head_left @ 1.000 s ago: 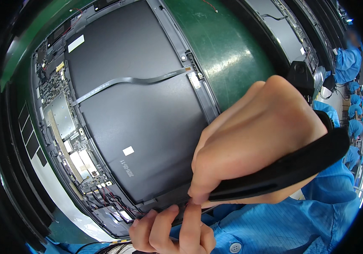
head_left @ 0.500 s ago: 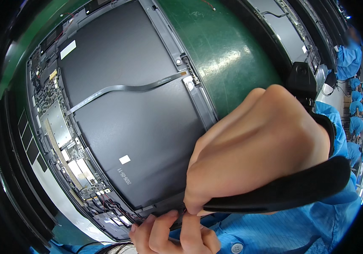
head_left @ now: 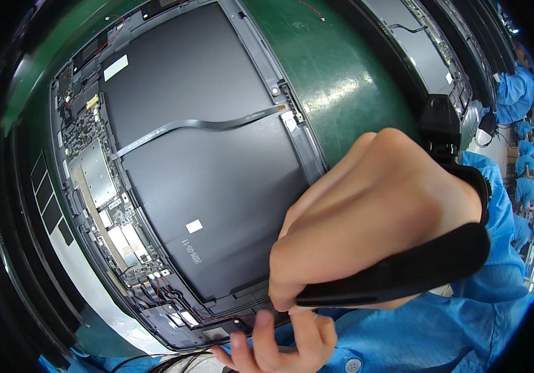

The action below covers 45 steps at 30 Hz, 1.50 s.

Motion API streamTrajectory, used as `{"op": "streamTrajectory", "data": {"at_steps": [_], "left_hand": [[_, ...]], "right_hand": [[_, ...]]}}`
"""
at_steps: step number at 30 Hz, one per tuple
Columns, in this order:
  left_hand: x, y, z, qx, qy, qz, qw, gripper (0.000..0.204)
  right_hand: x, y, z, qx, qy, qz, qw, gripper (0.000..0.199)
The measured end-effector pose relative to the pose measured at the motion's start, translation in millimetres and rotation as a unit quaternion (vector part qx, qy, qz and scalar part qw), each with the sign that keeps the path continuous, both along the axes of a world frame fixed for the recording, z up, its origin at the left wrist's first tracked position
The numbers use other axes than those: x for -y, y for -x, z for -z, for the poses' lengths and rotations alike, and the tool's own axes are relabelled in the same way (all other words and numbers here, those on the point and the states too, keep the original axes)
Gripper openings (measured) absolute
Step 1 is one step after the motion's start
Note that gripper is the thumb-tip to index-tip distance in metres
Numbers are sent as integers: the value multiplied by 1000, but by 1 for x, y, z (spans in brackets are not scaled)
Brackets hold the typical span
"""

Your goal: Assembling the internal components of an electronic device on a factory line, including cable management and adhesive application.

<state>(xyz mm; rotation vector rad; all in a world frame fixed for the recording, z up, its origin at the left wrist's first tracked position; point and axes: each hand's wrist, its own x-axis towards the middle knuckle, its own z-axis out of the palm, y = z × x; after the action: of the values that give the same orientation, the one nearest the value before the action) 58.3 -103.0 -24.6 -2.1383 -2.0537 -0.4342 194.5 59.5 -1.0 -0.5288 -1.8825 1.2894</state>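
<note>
A large flat device with its inside exposed, its dark grey back plate (head_left: 217, 180) crossed by a grey ribbon cable (head_left: 198, 125), lies before me. My right hand (head_left: 379, 217) bends over its near right edge, closed round a black tapering tool (head_left: 403, 267) whose narrow end meets the fingertips. Just below is my left hand (head_left: 285, 348), its index finger and thumb brought together against the right fingertips while the other fingers spread loosely. What the pinch holds is hidden. Thin red and black wires (head_left: 167, 292) run along the near edge toward both hands. Circuit boards (head_left: 102, 177) line the left side.
Green worktop (head_left: 329, 68) surrounds the device. At the upper right lies another opened device (head_left: 425, 53). Black rails (head_left: 21, 248) and a white strip (head_left: 80, 273) stand at the left. A black camera mount (head_left: 444, 124) sits on my right wrist. People in blue (head_left: 515, 90) work beyond.
The device has shifted slightly right in the view. My left hand has moved a little right and down, and its outer fingers have spread, showing more of the device's near edge.
</note>
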Motion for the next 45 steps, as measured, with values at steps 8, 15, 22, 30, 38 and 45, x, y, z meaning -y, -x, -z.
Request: {"op": "streamTrajectory", "data": {"at_steps": [8, 15, 22, 30, 38, 45], "left_hand": [[-1, 26, 15, 90, -72, 101, 988, 40], [-8, 25, 3, 77, -53, 77, 993, 42], [-16, 47, 6, 70, -76, 131, 986, 47], [-12, 45, -13, 45, 23, 107, 993, 15], [-23, 49, 2, 21, -60, 147, 987, 43], [-15, 46, -3, -50, -18, 132, 990, 47]], "right_hand": [[-3, 0, -7, 59, 30, -19, 998, 11], [-2, 2, -16, 96, 59, -7, 994, 9], [1, 3, -15, 106, 68, -8, 992, 7], [-7, 0, -12, 116, 0, -53, 992, 8], [-7, 4, -10, 61, 43, -40, 996, 9], [-3, 7, -8, 145, -43, -2, 988, 11]]}}
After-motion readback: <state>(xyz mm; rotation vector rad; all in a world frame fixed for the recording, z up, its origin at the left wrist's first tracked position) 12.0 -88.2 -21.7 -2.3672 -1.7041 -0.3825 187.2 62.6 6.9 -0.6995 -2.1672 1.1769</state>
